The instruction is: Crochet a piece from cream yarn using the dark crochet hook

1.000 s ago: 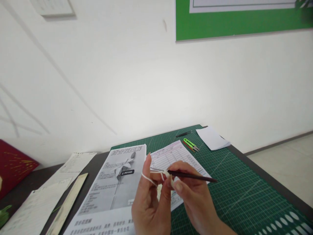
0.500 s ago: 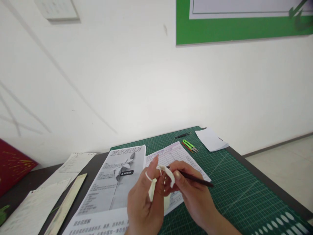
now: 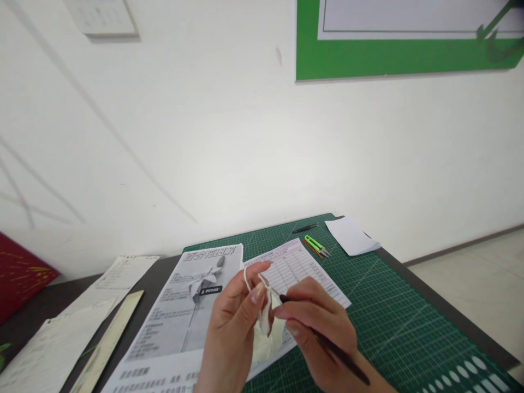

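My left hand [image 3: 231, 333] pinches a small strip of white crochet work [image 3: 265, 319] between thumb and fingers. White yarn [image 3: 246, 278] loops over its raised index finger. In my right hand [image 3: 327, 319] is a crochet hook [image 3: 344, 357], gripped like a pen by its dark handle. Its thin metal tip meets the yarn at the top of the strip; the exact stitch is too small to make out. Below the hands, a pale cream bundle [image 3: 270, 345], perhaps yarn, partly shows over a printed form [image 3: 301, 270].
A green cutting mat [image 3: 393, 327] carries green-handled thread snips [image 3: 314, 244], a black slim tool [image 3: 305, 227] and white paper [image 3: 352, 238]. To the left lie a flower instruction sheet [image 3: 164, 322], a pale flat strip [image 3: 110, 338] and more papers [image 3: 73, 338]. A white wall [image 3: 245, 136] stands behind.
My right hand has turned, so the hook's handle now slants down more steeply. The strip hangs lower between my fingers, and the left hand has tilted, showing more of the cream bundle.
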A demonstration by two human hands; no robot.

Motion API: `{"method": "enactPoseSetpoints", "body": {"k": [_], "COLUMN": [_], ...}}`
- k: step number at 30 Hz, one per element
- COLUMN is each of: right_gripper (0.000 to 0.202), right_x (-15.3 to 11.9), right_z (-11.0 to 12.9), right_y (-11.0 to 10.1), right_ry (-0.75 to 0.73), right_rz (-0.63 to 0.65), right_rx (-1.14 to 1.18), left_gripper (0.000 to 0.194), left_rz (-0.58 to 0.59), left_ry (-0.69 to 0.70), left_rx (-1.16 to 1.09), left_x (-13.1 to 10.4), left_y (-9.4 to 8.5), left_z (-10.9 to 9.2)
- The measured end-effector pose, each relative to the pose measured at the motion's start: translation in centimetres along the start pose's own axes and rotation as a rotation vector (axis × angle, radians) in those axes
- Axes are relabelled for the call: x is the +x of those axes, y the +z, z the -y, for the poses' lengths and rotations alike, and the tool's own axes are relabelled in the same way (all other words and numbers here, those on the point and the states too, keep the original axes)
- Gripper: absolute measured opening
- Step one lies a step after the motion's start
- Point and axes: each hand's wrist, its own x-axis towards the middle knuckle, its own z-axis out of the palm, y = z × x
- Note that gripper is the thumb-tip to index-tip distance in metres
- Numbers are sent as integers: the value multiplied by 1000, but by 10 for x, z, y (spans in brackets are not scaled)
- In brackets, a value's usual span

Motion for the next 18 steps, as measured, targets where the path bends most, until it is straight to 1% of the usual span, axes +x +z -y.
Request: {"method": "enactPoseSetpoints", "body": {"k": [2,4,6,9,13,16,18], "right_gripper": [31,42,47,44,42,41,41], "right_x": [0,0,0,0,-2,-2,-2], "right_z": [-1,-2,-3,-2,-2,-2,-1], "right_y": [0,2,3,3,2,2,2], "right_ry": [-155,-228,-207,-161,-205,-220,-218], "right_rz": [47,70,27,-48,-26,-1,-2], "right_rx": [-131,-176,-150,-118,-160,-179,-176], "left_gripper": [28,29,28,28,35,30,29], "left_rz": [8,30,45,77,156,152,145], "left_ry": [-34,-56,-39,-29,-95,-104,-91], "left_rx": [50,106,152,170,138,148,181], "left_x": [0,0,1,2,6,9,10], "left_y": [0,-1,-2,-5,-14,-22,-24], "left_z": [-2,-2,-2,-4,-7,-6,-5]}}
